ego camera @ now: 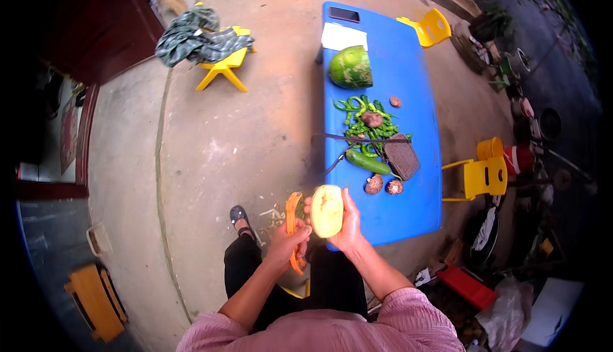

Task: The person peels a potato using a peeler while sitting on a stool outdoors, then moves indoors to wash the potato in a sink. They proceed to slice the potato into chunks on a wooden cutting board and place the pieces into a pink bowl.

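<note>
My left hand (289,246) grips an orange-handled peeler (292,227) held upright, close beside a peeled, pale yellow potato-like vegetable (327,211). That vegetable rests in my right hand (352,220), whose fingertips wrap round its far side. A few brown marks show on its face. Both hands are at the near left corner of a blue table (397,218). On the table, nearest to my right hand, lie two shiitake mushrooms (374,184) and a green cucumber-like vegetable (368,161). Behind them is a pile of green peppers (354,112) with a mushroom (372,119) on top.
A brown pouch (402,156) with a dark strap lies across the peppers. Farther back are a cut melon (352,67), white paper (344,37) and a phone (344,14). Peelings (274,215) litter the floor by my foot. Yellow chairs (484,177) stand at the table's right.
</note>
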The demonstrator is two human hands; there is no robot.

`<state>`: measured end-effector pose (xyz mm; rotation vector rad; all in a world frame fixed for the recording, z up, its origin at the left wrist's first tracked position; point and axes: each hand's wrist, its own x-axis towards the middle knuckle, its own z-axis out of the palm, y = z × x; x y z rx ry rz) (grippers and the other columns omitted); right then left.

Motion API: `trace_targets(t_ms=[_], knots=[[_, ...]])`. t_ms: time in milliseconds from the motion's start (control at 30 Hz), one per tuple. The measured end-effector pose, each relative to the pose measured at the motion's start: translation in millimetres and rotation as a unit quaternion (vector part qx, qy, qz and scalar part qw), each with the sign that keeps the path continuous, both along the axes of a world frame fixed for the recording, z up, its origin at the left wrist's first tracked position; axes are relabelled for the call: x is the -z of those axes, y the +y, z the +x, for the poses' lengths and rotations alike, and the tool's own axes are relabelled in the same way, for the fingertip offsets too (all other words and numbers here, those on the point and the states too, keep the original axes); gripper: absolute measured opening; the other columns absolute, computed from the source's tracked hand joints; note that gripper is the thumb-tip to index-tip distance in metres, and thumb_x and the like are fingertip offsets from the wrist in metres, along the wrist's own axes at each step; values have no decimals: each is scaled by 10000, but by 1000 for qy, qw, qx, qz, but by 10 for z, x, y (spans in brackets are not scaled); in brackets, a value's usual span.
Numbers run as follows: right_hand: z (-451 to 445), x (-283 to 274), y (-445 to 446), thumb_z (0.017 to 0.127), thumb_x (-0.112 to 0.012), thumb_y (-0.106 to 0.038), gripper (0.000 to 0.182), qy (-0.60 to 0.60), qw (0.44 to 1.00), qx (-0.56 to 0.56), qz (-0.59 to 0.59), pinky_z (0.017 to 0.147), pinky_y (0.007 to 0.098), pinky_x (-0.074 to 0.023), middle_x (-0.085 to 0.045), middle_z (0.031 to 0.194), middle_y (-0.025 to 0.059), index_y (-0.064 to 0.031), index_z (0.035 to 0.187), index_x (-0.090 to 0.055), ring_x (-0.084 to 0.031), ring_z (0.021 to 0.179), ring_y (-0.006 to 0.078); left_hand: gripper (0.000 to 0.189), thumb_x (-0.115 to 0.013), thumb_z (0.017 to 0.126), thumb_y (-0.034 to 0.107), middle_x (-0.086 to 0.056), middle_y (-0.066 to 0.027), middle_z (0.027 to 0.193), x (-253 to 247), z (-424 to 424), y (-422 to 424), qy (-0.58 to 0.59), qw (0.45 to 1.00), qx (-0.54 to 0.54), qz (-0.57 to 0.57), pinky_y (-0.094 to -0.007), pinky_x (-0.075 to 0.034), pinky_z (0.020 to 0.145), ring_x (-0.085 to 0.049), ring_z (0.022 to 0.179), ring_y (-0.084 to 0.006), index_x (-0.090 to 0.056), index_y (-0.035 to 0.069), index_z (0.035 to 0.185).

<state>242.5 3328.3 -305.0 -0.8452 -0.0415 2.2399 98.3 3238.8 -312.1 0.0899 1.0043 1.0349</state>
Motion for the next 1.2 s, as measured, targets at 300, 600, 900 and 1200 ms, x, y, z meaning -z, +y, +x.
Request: trace_targets(t_ms=[300, 600, 900, 1200], knots=[[-2086, -1257, -226, 961, -336, -596, 618, -31, 972, -226, 61, 763, 418, -532, -661, 1014, 172, -56, 1130, -584, -640, 886, 300, 164, -607, 939, 143, -521, -32, 702, -1289, -1356, -729, 124, 951, -272, 75, -214, -359, 390, -469, 433, -86, -465, 63, 940], [-4674, -1708, -1949, 964, -312, -617, 627, -25, 763, -639, 95, 672, 423, -550, -659, 1019, 155, -74, 1140, -574, -650, 867, 278, 177, -598, 923, 201, -479, 0, 681, -2153, -3635, -2634, 266, 663, -699, -38, -265, -395, 480, -473, 537, -91, -465, 85, 921], [-5744, -1892, -3921, 958, -340, -622, 615, 17, 355, -931, 80, 580, 416, -546, -662, 953, 168, -68, 1093, -569, -657, 739, 276, 226, -629, 870, 212, -512, -34, 724, -1959, -4036, -5064, 318, 311, -828, -341, -327, -426, 587, -488, 645, -136, -509, 26, 915], [-6906, -1583, -4714, 962, -417, -533, 524, 8, 270, -963, -20, 659, 447, -549, -639, 1042, 202, -59, 1143, -547, -647, 845, 312, 345, -694, 797, 299, -624, -175, 799, -1848, -3878, -6357, 299, 250, -589, -708, -435, -464, 719, -617, 752, -288, -514, 30, 916]])
